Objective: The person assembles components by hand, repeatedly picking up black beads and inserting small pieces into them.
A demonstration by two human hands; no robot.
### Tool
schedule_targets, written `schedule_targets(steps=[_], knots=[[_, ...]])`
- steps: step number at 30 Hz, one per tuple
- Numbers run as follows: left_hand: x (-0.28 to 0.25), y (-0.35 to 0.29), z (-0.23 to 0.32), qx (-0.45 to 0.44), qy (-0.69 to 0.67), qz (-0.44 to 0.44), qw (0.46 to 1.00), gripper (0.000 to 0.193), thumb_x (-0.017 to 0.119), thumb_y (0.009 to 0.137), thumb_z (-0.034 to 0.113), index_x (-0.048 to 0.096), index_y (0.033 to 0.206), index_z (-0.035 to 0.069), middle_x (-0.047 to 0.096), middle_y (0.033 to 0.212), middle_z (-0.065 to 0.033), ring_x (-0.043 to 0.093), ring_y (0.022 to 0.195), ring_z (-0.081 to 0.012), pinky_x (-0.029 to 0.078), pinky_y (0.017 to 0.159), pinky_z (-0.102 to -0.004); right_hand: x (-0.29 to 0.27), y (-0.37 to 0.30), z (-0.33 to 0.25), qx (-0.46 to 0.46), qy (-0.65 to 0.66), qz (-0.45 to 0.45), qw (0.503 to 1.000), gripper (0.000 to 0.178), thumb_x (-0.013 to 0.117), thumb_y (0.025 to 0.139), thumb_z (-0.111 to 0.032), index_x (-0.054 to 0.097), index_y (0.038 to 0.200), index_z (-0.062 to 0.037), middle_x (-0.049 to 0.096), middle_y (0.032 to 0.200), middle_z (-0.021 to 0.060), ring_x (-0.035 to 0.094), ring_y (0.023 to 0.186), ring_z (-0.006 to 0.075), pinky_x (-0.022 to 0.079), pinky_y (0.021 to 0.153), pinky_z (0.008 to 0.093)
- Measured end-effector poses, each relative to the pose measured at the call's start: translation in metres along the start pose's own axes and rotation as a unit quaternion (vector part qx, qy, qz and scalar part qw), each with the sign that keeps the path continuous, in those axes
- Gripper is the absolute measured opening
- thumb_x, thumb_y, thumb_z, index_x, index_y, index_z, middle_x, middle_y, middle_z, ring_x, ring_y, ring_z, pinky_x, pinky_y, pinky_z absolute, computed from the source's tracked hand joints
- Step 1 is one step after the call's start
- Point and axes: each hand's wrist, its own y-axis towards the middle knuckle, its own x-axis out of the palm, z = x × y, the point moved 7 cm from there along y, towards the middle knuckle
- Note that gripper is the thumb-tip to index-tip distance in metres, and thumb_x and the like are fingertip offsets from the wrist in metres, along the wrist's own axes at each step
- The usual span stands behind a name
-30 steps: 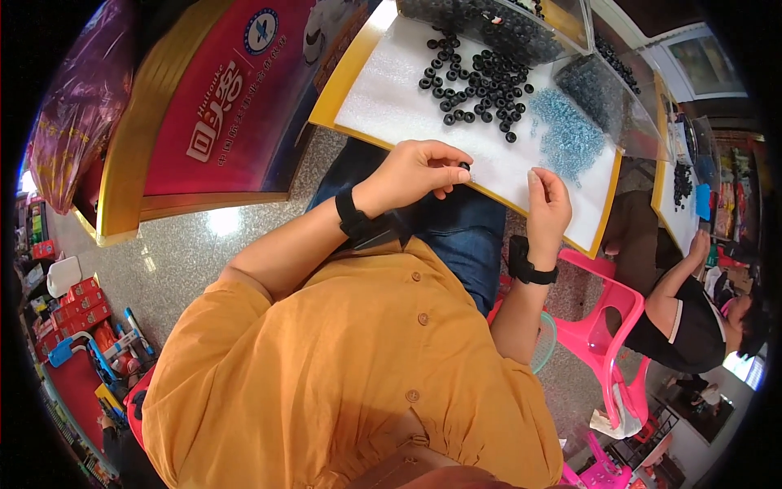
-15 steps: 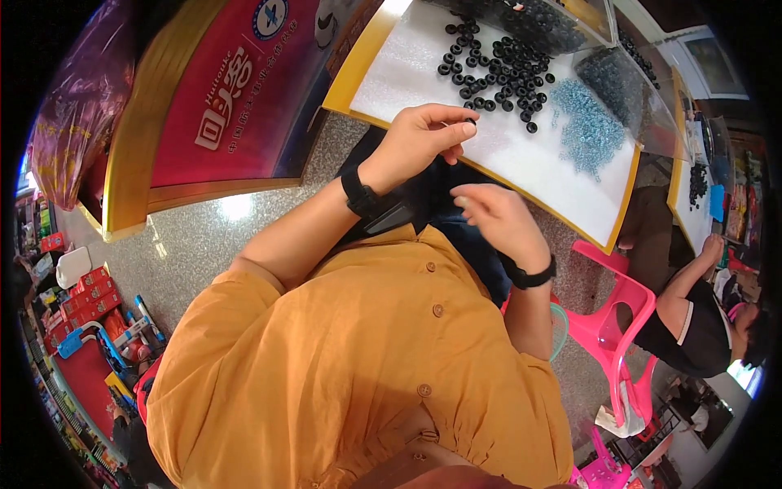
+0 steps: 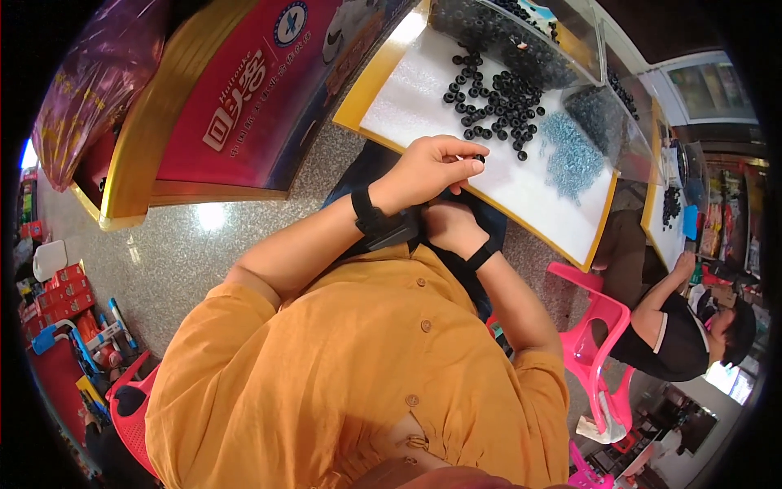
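Observation:
My left hand (image 3: 428, 171) is at the near edge of the white-topped table, pinching a small black bead (image 3: 479, 158) between thumb and fingertips. Just below it, close to my body, my right hand (image 3: 454, 228) is curled closed; its fingertips are turned away, so whatever they hold does not show. Beyond my hands, loose black beads (image 3: 498, 106) are scattered over the white tabletop (image 3: 533, 191). To their right lies a heap of tiny light-blue beads (image 3: 574, 163).
Clear plastic bins (image 3: 529, 41) of dark beads stand along the table's far side. A yellow-edged counter with a red panel (image 3: 220, 122) rises at left. A pink chair (image 3: 599, 326) stands at right, near another person (image 3: 676, 326) seated by a second table.
My right hand has moved left and inward, from apart with loosely bent fingers to curled just below my left hand. My left hand keeps its pinch, and the whole view has shifted slightly.

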Motion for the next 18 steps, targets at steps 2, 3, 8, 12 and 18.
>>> schedule_targets(steps=[2, 3, 8, 12, 18], knots=[[-0.001, 0.001, 0.002, 0.008, 0.000, 0.002, 1.000, 0.031, 0.070, 0.091, 0.017, 0.068, 0.118, 0.002, 0.065, 0.076, -0.0007, 0.057, 0.064, -0.0056, 0.048, 0.057, -0.0212, -0.002, 0.000, 0.001, 0.026, 0.004, -0.015, 1.000, 0.009, 0.062, 0.074, -0.012, 0.069, 0.076, -0.0075, 0.067, 0.085, 0.0143, 0.066, 0.083, 0.0340, 0.053, 0.072, 0.0456], [0.000, 0.001, 0.002, 0.004, -0.014, 0.002, 1.000, 0.031, 0.070, 0.091, 0.016, 0.068, 0.118, 0.001, 0.065, 0.076, -0.0006, 0.057, 0.064, -0.0057, 0.048, 0.058, -0.0211, -0.003, 0.001, 0.000, 0.028, 0.003, -0.015, 1.000, 0.009, 0.062, 0.074, -0.012, 0.069, 0.076, -0.0075, 0.067, 0.085, 0.0143, 0.066, 0.083, 0.0340, 0.053, 0.072, 0.0456], [-0.002, 0.005, -0.001, -0.010, 0.012, 0.002, 1.000, 0.029, 0.070, 0.091, 0.014, 0.068, 0.117, 0.001, 0.065, 0.077, -0.0005, 0.057, 0.064, -0.0057, 0.048, 0.058, -0.0210, -0.012, -0.009, 0.006, 0.014, 0.058, 0.025, 0.998, 0.011, 0.063, 0.080, -0.013, 0.071, 0.081, -0.0056, 0.067, 0.086, 0.0157, 0.067, 0.082, 0.0334, 0.054, 0.071, 0.0413], [-0.011, 0.002, 0.002, 0.002, -0.012, 0.021, 1.000, 0.029, 0.070, 0.091, 0.014, 0.068, 0.116, -0.001, 0.065, 0.077, -0.0010, 0.057, 0.065, -0.0059, 0.048, 0.059, -0.0208, -0.105, -0.052, -0.023, 0.031, 0.332, 0.180, 0.926, 0.011, 0.072, 0.081, -0.011, 0.072, 0.088, -0.0032, 0.066, 0.081, 0.0099, 0.065, 0.073, 0.0234, 0.052, 0.067, 0.0331], [-0.003, 0.003, 0.005, -0.058, -0.072, -0.041, 0.995, 0.027, 0.070, 0.092, 0.014, 0.069, 0.114, 0.000, 0.068, 0.082, -0.0028, 0.060, 0.069, -0.0072, 0.051, 0.062, -0.0224, -0.157, -0.086, 0.004, 0.065, 0.444, 0.442, 0.776, 0.009, 0.067, 0.088, 0.000, 0.070, 0.097, 0.0013, 0.063, 0.090, 0.0050, 0.060, 0.071, 0.0094, 0.048, 0.063, 0.0202]])
